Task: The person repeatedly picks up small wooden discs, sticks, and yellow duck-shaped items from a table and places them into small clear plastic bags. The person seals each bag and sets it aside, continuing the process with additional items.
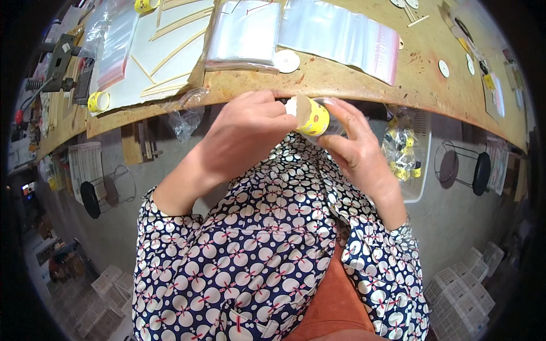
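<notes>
Just off the front edge of the worktable, a yellow printed paper tube point(315, 120) with a ragged pale rim is between my hands. My left hand point(251, 132) is curled in at the rim, its fingertips pinched at the tube's left end and partly hidden. My right hand point(358, 147) grips the other end, thumb below and fingers above. Clear plastic point(337, 127) shows between the tube and my right palm. Beyond them on the table lie a stack of clear zip bags point(245, 36), a fanned row of zip bags point(337, 38) and a white disc point(286, 61).
Wooden sticks point(179, 51) lie on white paper at the left, near another yellow printed tube point(99, 101). A clamp-like metal tool point(59, 64) stands farther left. Below the table's right side, a white basket point(420, 170) holds bagged pieces. Stools point(90, 199) point(481, 174) stand on both sides.
</notes>
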`<state>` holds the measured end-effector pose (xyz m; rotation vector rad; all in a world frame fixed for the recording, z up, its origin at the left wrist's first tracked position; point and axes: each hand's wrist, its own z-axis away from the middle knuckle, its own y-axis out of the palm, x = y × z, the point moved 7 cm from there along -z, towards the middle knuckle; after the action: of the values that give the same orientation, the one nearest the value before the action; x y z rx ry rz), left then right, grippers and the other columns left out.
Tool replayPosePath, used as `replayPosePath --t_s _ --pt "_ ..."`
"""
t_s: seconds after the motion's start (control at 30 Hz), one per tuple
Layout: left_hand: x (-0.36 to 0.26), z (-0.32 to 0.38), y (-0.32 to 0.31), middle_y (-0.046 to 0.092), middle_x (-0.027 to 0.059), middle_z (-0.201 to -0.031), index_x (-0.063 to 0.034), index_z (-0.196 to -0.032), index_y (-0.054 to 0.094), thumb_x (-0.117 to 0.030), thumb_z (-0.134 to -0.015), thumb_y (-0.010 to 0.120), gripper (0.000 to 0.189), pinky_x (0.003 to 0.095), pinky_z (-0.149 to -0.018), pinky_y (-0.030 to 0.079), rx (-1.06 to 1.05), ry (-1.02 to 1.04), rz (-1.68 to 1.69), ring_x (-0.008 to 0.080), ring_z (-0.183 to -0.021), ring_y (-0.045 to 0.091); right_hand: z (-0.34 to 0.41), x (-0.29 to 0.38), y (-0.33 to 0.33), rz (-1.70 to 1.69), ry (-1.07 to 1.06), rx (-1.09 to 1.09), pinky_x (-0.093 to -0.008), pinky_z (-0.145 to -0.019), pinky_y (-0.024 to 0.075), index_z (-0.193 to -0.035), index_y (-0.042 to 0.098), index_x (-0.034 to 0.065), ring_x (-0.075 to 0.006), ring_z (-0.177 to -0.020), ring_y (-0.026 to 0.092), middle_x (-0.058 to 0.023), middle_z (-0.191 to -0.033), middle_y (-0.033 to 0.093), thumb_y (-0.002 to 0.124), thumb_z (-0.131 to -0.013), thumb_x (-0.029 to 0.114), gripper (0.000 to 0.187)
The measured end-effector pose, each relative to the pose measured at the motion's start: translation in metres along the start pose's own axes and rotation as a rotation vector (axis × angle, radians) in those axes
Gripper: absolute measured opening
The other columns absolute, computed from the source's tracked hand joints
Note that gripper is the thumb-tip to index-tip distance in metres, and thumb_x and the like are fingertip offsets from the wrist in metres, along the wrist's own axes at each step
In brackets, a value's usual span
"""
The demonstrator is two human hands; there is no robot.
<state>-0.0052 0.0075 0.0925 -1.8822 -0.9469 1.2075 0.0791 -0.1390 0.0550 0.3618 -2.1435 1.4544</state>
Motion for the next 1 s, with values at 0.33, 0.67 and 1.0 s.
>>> replayPosePath --t_s 0.33,0.67,1.0 --pt "0.006 0.008 0.106 0.068 0.0192 -0.092 0.0008 -0.086 0.065 -0.002 -0.082 0.061 0.007 0.0386 -0.079 0.055 0.407 0.14 0.333 0.0324 -0.09 0.068 0.006 0.019 0.017 -0.164 -0.126 0.09 -0.0474 -0.113 0.0459 -0.087 0.068 -0.0031 -0.0467 -0.137 0.05 -0.032 -0.144 0.052 0.072 -0.08 0.005 0.011" --pt "0.019 -0.097 0.043 0.071 0.0171 -0.1 -0.0004 -0.11 0.068 -0.01 -0.092 0.061 0.021 0.0413 -0.085 0.055 0.557 0.07 0.238 0.0337 -0.095 0.07 0.047 -0.041 0.001 0.003 0.158 -0.071 -0.0473 -0.107 0.0496 -0.095 0.065 -0.0045 -0.044 -0.132 0.054 -0.0267 -0.137 0.058 0.067 -0.078 -0.002 0.018" --pt "0.233 -0.157 -0.027 0.072 0.0144 -0.098 -0.0043 -0.104 0.07 -0.028 -0.088 0.07 0.028 0.0491 -0.08 0.056 -0.048 -0.33 -0.556 0.0348 -0.09 0.071 0.054 -0.043 -0.012 -0.028 0.201 -0.223 -0.0469 -0.103 0.0519 -0.096 0.069 0.0009 -0.0403 -0.126 0.058 -0.0212 -0.132 0.061 0.073 -0.077 -0.001 0.02"
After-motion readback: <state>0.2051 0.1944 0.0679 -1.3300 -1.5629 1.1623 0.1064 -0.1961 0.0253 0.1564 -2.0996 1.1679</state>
